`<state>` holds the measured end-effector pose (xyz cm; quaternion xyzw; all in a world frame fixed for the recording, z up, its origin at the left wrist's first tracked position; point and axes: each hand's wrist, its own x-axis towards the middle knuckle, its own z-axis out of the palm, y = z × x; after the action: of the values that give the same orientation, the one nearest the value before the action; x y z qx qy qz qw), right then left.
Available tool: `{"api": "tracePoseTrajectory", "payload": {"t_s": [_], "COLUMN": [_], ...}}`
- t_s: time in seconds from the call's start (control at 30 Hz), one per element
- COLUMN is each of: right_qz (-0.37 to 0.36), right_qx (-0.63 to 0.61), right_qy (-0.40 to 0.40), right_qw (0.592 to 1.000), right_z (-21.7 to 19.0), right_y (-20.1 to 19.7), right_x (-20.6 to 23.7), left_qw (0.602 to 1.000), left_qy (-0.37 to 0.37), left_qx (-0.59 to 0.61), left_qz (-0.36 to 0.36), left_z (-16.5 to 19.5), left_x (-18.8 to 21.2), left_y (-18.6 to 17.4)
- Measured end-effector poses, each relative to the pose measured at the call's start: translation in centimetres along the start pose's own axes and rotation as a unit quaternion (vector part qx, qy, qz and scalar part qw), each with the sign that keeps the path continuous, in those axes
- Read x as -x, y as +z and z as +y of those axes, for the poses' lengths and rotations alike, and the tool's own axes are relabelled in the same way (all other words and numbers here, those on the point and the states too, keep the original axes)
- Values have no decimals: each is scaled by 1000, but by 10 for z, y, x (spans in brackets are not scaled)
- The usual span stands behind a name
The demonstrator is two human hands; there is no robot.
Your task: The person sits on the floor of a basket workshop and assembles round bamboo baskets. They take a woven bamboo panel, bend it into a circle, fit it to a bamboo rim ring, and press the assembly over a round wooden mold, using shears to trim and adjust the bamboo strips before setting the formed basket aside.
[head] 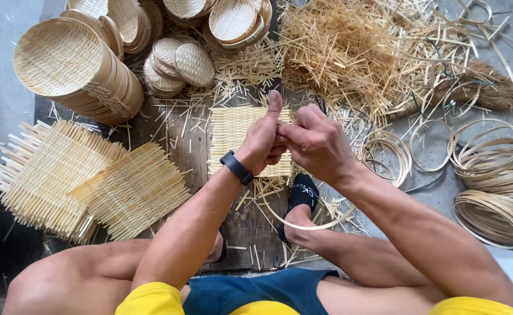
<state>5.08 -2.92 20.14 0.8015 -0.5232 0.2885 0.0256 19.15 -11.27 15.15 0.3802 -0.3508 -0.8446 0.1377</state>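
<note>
Your left hand (263, 142) and right hand (316, 142) met, clamped on a bamboo strip (312, 224), over a woven mat (230, 129) on the littered grey floor (0, 93)

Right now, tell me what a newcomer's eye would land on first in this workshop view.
At centre, the left hand and right hand meet, thumb raised, bending a thin bamboo strip into a loop above a square woven mat. A heap of loose bamboo splints fills the top right, with bamboo hoops piled at the right edge. Stacked round woven trays sit top left, above two larger woven mats.
</note>
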Motion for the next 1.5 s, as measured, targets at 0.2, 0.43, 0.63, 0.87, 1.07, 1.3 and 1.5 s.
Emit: {"api": "tracePoseTrajectory", "payload": {"t_s": [0.2, 0.43, 0.63, 0.87, 1.07, 1.3, 1.5], "right_qz": [-57, 118, 29, -67, 2, 20, -8], "right_qx": [-65, -650, -735, -700, -577, -354, -201], "right_qy": [90, 501, 429, 455, 531, 626, 588], "right_qw": [992, 560, 524, 547, 621, 694, 784], "right_z": [21, 64, 77, 80, 83, 111, 127], "right_y": [22, 23, 60, 68, 84, 172, 230], "right_x": [-15, 3, 35, 34, 45, 79, 93], "left_qw": [994, 911, 980, 993, 973, 898, 822], "left_qy": [12, 233, 103, 85, 99, 235, 108], "left_qx": [90, 339, 168, 71, 136, -101, -378], "left_qz": [-52, -31, -1, 45, 155, 358, 412], "left_z": [-22, -17, 7, 8, -4, -75, -95], "left_x": [-22, -33, -25, -28, -43, -87, -100], "left_y": [-31, -92, -102, -97, -123, -155, -179]}}
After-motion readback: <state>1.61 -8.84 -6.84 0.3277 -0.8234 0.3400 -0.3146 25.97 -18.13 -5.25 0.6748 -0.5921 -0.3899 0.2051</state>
